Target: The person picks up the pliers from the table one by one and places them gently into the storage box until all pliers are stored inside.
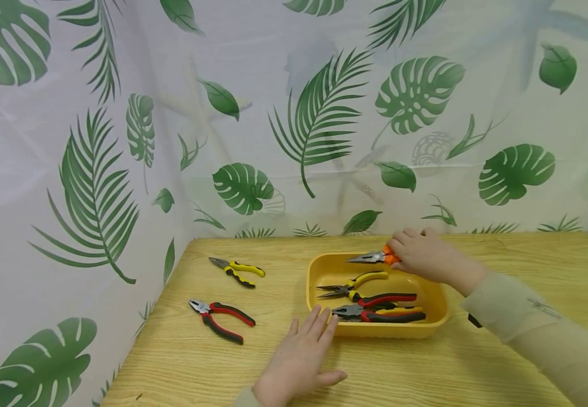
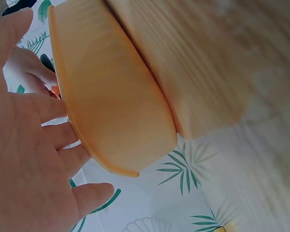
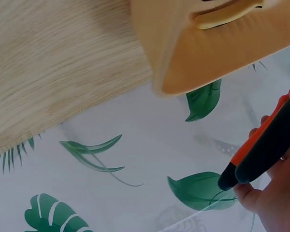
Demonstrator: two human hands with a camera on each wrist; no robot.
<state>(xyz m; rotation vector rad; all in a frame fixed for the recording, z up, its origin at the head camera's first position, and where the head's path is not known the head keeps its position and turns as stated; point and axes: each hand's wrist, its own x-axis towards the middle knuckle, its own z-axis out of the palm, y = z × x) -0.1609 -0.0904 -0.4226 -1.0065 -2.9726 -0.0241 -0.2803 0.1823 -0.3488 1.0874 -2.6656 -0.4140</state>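
Observation:
My right hand (image 1: 426,257) grips orange-and-black needle-nose pliers (image 1: 370,258) by the handles, over the far side of a yellow plastic bin (image 1: 390,330). Their metal nose points left; in the right wrist view the black-and-orange handles (image 3: 266,137) show in the hand. My left hand (image 1: 299,359) lies with straight, spread fingers at the bin's near left rim; the left wrist view shows the fingertips at the rim (image 2: 82,137). Inside the bin are yellow-and-black needle-nose pliers (image 1: 370,277) and red-and-black pliers (image 1: 390,317), which partly cover another yellow-handled tool (image 1: 400,310).
On the wooden table (image 1: 156,367) left of the bin lie yellow-and-black pliers (image 1: 245,267) and, nearer me, red-and-black combination pliers (image 1: 230,311). A leaf-patterned white sheet (image 1: 253,141) hangs behind the table and along its left side.

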